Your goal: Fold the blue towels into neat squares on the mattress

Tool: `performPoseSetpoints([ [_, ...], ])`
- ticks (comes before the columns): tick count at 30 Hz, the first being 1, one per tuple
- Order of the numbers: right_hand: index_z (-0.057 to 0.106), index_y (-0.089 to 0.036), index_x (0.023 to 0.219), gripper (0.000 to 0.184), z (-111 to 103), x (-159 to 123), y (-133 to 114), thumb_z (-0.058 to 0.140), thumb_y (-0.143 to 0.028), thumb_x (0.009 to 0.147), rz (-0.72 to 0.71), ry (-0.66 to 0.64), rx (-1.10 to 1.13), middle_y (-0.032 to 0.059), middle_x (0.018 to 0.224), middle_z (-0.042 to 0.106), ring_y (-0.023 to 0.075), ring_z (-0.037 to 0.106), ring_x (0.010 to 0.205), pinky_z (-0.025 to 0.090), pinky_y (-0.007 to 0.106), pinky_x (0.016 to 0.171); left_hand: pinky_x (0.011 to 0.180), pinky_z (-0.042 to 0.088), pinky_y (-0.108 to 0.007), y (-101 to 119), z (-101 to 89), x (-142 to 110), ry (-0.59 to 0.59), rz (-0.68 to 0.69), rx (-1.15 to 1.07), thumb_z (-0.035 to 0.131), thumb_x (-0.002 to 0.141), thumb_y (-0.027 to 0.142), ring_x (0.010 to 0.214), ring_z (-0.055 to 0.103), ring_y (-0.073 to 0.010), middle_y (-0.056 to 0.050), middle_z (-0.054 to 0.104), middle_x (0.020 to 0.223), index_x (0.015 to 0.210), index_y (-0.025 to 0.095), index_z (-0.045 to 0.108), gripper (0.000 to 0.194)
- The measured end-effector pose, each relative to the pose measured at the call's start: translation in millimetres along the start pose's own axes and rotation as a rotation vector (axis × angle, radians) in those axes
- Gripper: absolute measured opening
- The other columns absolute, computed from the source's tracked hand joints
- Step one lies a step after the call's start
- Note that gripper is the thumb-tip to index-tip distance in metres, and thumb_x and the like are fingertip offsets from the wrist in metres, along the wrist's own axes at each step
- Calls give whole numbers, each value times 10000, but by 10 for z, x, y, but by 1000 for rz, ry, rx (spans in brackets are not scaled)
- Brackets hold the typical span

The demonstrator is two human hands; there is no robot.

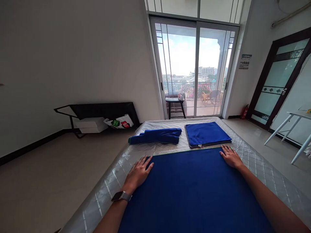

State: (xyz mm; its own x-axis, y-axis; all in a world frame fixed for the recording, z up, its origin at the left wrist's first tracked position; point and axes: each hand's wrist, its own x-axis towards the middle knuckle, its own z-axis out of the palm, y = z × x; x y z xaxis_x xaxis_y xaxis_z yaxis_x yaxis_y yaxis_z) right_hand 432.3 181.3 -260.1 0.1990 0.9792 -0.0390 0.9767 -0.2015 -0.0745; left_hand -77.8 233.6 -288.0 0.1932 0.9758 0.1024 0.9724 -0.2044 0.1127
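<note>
A large blue cloth [191,187] with a thin green edge lies spread flat on a bed's quilted silver-grey mattress [110,181]. My left hand [138,171] rests on its far left corner, fingers stretched out, a watch on the wrist. On the far right corner lies my right hand [230,156], flat with its fingers apart. Just beyond the cloth's far edge, rolled blue cloths [155,136] lie on the left. A folded blue cloth [207,133] with a dark border and a small white tag lies to the right of them.
Past the mattress, a black stool [175,101] stands by the sliding glass door [195,71]. At left, a black low rack [104,110] holds a white box [91,125] and a printed bag [120,122]. A white table [300,113] and a fire extinguisher [244,112] stand at right.
</note>
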Motion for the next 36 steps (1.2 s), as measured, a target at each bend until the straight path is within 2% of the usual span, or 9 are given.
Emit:
performPoseSetpoints([
  [5, 229, -150, 1591, 663, -27, -12, -18, 179, -478, 1016, -6, -7, -5, 33, 1652, 190, 215, 145, 1525, 113, 411, 1239, 1215, 248, -451, 11, -12, 1, 18, 3, 10, 287, 1004, 481, 1491, 302, -241, -72, 408, 1586, 1524, 241, 396, 583],
  [10, 236, -167, 1591, 655, 1, 9, -1, 181, -482, 1019, 0, 0, -1, 37, 1648, 218, 212, 149, 1524, 114, 413, 1239, 1225, 228, -452, 56, -59, -11, -24, -18, 0, 265, 1013, 453, 1498, 286, -244, -112, 351, 1610, 1535, 190, 373, 594],
  [14, 239, -192, 1591, 654, 41, 40, 35, 195, -503, 1018, -5, 9, 17, 26, 1648, 230, 217, 153, 1524, 129, 424, 1238, 1218, 248, -466, 77, -84, -31, -5, -14, -16, 257, 1013, 456, 1492, 300, -252, -115, 368, 1601, 1529, 191, 385, 595],
  [21, 254, -189, 1588, 651, 69, 52, 62, 214, -505, 1020, -10, 22, 33, 27, 1641, 252, 214, 169, 1521, 131, 413, 1238, 1206, 270, -478, 53, -50, -26, 27, -5, -26, 273, 1004, 470, 1484, 318, -261, -101, 393, 1590, 1508, 212, 422, 586],
  [27, 264, -193, 1585, 653, 110, 67, 91, 225, -512, 1018, -20, 46, 52, 26, 1636, 264, 214, 178, 1519, 125, 412, 1240, 1215, 240, -450, 39, -13, -14, 15, 9, 1, 242, 1004, 463, 1484, 319, -251, -137, 373, 1596, 1520, 161, 395, 617],
  [31, 275, -210, 1583, 650, 141, 88, 118, 233, -524, 1015, -26, 53, 70, 19, 1635, 268, 219, 188, 1517, 138, 422, 1238, 1198, 278, -464, 24, 3, -5, 45, 10, -13, 258, 999, 478, 1471, 346, -255, -118, 412, 1578, 1503, 194, 427, 603],
  [36, 290, -231, 1578, 647, 201, 135, 157, 248, -534, 1008, -25, 68, 82, 20, 1632, 283, 232, 196, 1515, 153, 443, 1234, 1204, 266, -457, 19, 4, -4, 43, 4, -6, 266, 994, 485, 1469, 350, -246, -101, 420, 1576, 1503, 211, 428, 600],
])
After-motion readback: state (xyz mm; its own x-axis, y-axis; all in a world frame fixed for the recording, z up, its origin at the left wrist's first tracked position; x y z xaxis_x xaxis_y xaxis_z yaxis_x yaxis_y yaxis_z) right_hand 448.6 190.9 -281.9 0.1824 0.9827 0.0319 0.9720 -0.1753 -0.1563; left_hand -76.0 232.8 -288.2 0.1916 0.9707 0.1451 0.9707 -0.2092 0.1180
